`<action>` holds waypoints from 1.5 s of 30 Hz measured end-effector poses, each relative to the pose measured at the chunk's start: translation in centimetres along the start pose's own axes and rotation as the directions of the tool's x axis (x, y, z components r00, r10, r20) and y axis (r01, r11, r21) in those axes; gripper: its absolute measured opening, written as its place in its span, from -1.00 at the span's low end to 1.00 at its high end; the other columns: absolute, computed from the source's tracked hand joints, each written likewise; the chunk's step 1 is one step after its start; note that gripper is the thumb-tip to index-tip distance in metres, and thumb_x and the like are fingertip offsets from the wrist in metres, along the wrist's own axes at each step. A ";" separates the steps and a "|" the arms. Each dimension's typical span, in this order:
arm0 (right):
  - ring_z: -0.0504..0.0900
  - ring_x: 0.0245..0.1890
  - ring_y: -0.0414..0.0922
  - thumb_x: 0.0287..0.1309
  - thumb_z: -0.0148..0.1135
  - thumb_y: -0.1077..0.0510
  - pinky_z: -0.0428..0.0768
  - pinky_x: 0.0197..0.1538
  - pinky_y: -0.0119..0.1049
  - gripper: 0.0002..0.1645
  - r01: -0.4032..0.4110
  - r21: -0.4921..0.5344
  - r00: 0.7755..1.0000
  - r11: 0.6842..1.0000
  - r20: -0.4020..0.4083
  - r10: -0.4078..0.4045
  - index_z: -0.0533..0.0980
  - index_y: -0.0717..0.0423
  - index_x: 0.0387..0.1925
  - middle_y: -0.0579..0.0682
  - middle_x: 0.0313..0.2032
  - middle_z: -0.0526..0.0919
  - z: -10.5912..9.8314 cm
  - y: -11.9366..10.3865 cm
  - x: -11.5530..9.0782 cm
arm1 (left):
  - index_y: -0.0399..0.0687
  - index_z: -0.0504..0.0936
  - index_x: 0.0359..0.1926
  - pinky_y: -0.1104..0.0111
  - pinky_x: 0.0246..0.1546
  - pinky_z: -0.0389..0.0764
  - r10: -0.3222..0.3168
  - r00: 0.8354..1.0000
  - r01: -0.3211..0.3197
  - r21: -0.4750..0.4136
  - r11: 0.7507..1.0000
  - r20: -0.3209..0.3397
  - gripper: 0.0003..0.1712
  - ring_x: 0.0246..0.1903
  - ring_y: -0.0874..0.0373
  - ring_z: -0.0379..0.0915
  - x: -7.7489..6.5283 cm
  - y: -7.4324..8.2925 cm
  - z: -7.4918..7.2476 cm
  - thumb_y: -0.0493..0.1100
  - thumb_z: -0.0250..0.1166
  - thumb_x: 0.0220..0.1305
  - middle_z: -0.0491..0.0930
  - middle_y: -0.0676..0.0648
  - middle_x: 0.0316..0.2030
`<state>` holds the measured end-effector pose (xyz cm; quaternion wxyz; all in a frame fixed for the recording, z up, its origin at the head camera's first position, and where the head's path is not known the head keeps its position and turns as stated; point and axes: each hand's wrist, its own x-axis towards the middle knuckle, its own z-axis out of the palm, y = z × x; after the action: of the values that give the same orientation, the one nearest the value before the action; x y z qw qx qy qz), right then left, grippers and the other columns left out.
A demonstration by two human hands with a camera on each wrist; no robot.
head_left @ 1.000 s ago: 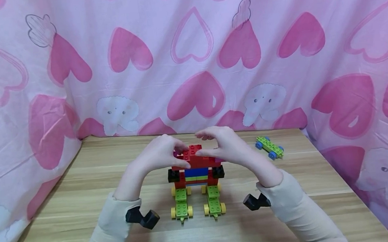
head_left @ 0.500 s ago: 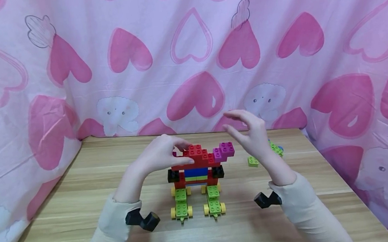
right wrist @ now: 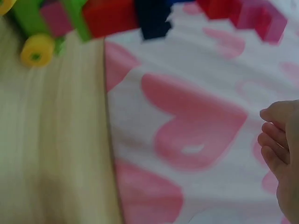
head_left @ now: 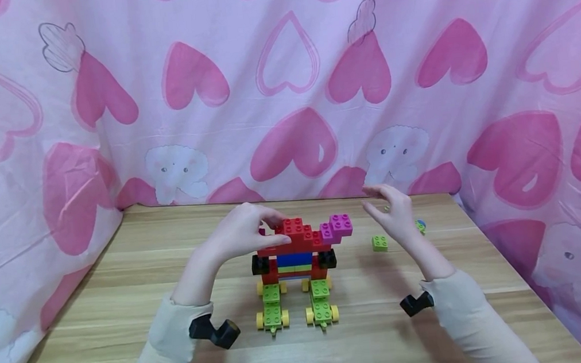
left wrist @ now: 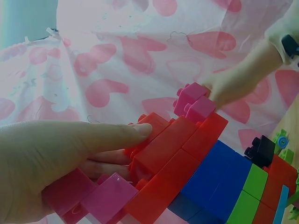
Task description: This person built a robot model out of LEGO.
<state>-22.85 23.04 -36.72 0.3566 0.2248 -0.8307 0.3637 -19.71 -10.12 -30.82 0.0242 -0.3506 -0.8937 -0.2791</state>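
A toy-brick figure (head_left: pixel 300 244) stands upright mid-table on lime-green wheeled bases (head_left: pixel 322 308) with yellow wheels. Its body is blue and lime between red bricks, with a black brick (head_left: pixel 326 258) at each side. My left hand (head_left: pixel 243 229) holds its stepped red top (left wrist: pixel 161 147), thumb in front and fingers behind. Magenta bricks (left wrist: pixel 110 196) sit under that palm. More magenta bricks (head_left: pixel 340 226) jut from the figure's right end. My right hand (head_left: pixel 396 212) is raised off to the right, fingers loosely bent with nothing between them.
A lime-green brick (head_left: pixel 380 243) lies on the wooden table (head_left: pixel 181 352), below and left of the right hand. Behind that hand a lime wheeled base with a blue wheel (head_left: pixel 421 226) is mostly hidden. A pink heart-patterned curtain (head_left: pixel 282 90) surrounds the table's back and sides.
The right hand has left the figure's top, moving right and then down a little, so the magenta end and the loose lime brick show. The left hand keeps its hold.
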 end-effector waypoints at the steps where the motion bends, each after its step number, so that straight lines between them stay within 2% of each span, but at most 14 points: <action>1: 0.67 -0.17 0.13 -0.04 0.42 0.42 0.39 0.02 -0.76 -0.64 -0.022 -0.006 1.000 1.000 0.011 0.022 0.61 0.36 -0.12 0.26 -0.17 0.71 0.0 0.5 -0.3 | -0.06 0.72 -0.01 0.38 -0.25 0.67 0.002 1.000 -0.002 -0.003 1.000 0.001 -0.53 -0.22 0.07 0.67 0.0 0.0 0.0 0.09 0.44 0.13 0.75 -0.04 -0.16; 6: 0.66 -0.14 0.12 0.01 0.42 0.36 0.36 -0.03 -0.79 -0.63 -0.125 -0.046 0.988 0.991 0.091 0.129 0.61 0.34 -0.08 0.25 -0.15 0.71 -0.2 2.9 -1.3 | -0.07 0.72 -0.01 0.38 -0.25 0.67 -0.007 1.000 0.007 -0.006 1.000 0.003 -0.53 -0.21 0.05 0.67 -0.1 0.2 0.0 0.08 0.45 0.12 0.75 -0.05 -0.15; 9: 0.67 -0.12 0.12 0.05 0.41 0.32 0.42 -0.04 -0.71 -0.63 -0.172 -0.071 0.972 0.983 0.152 0.181 0.60 0.32 -0.06 0.24 -0.12 0.71 -0.3 3.8 -1.9 | -0.06 0.72 -0.01 0.37 -0.24 0.68 -0.013 1.000 0.013 -0.003 1.000 0.005 -0.53 -0.21 0.08 0.66 -0.1 0.3 -0.1 0.08 0.45 0.12 0.75 -0.04 -0.15; 13: 0.66 -0.11 0.13 0.08 0.40 0.30 0.62 -0.02 -0.30 -0.62 -0.209 -0.097 0.948 0.973 0.223 0.226 0.59 0.31 -0.04 0.24 -0.10 0.70 -0.5 4.7 -2.7 | -0.05 0.72 -0.01 0.39 -0.25 0.67 -0.022 1.000 0.022 0.004 1.000 0.010 -0.53 -0.22 0.16 0.65 -0.1 0.3 -0.1 0.09 0.45 0.13 0.75 -0.02 -0.15; 15: 0.66 -0.11 0.14 0.10 0.38 0.29 0.63 0.00 -0.07 -0.62 -0.225 -0.101 0.937 0.969 0.249 0.243 0.58 0.30 -0.02 0.24 -0.09 0.70 -0.5 5.1 -3.1 | -0.05 0.72 -0.01 0.40 -0.25 0.66 -0.027 1.000 0.027 0.003 1.000 0.010 -0.53 -0.23 0.18 0.64 -0.1 0.3 -0.1 0.09 0.45 0.12 0.75 -0.01 -0.15; 17: 0.65 -0.09 0.15 0.11 0.37 0.29 0.61 0.01 0.07 -0.62 -0.239 -0.097 0.928 0.966 0.271 0.256 0.57 0.32 -0.01 0.26 -0.08 0.69 -0.5 5.4 -3.3 | -0.05 0.72 -0.01 0.40 -0.26 0.66 -0.028 1.000 0.028 0.002 1.000 0.009 -0.53 -0.23 0.19 0.63 -0.1 0.3 -0.1 0.09 0.45 0.12 0.75 -0.01 -0.16; 22: 0.64 -0.07 0.19 0.13 0.35 0.27 0.59 0.05 0.13 -0.60 -0.286 -0.092 0.897 0.954 0.325 0.300 0.56 0.32 0.01 0.27 -0.07 0.68 -0.7 6.4 -4.0 | -0.04 0.72 -0.01 0.42 -0.28 0.65 -0.034 0.999 0.034 -0.002 0.999 0.009 -0.53 -0.23 0.19 0.62 -0.1 0.3 0.0 0.08 0.46 0.11 0.75 0.00 -0.18; 31: 0.59 0.04 0.23 0.14 0.35 0.24 0.54 0.15 0.11 -0.55 -0.358 -0.117 0.823 0.926 0.429 0.372 0.54 0.31 0.07 0.27 -0.01 0.66 -0.9 8.4 -5.3 | -0.04 0.72 0.00 0.42 -0.28 0.65 -0.040 0.999 0.040 -0.008 0.999 0.008 -0.53 -0.23 0.18 0.62 -0.1 0.2 0.0 0.09 0.46 0.11 0.75 -0.01 -0.16; 38: 0.50 0.14 0.24 0.10 0.40 0.18 0.43 0.26 0.15 -0.38 -0.434 -0.111 0.750 0.894 0.505 0.427 0.46 0.31 0.18 0.28 0.11 0.58 -1.0 9.1 -6.1 | -0.04 0.72 0.00 0.44 -0.29 0.63 -0.029 1.000 0.029 -0.001 1.000 0.009 -0.54 -0.23 0.20 0.62 0.0 0.4 0.0 0.07 0.46 0.11 0.75 0.01 -0.18; 45: 0.46 0.18 0.28 0.04 0.46 0.15 0.42 0.27 0.16 -0.26 -0.430 -0.107 0.688 0.897 0.605 0.402 0.40 0.38 0.22 0.33 0.14 0.53 -1.2 9.7 -6.4 | -0.04 0.72 -0.01 0.46 -0.31 0.62 -0.031 1.000 0.031 0.003 1.000 0.004 -0.53 -0.26 0.22 0.62 0.0 0.4 0.0 0.08 0.46 0.11 0.75 0.01 -0.17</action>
<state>-24.34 30.82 -45.24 -0.0288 0.1439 -0.9215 0.3597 -19.44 -9.91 -30.64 0.0184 -0.3375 -0.8993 -0.2776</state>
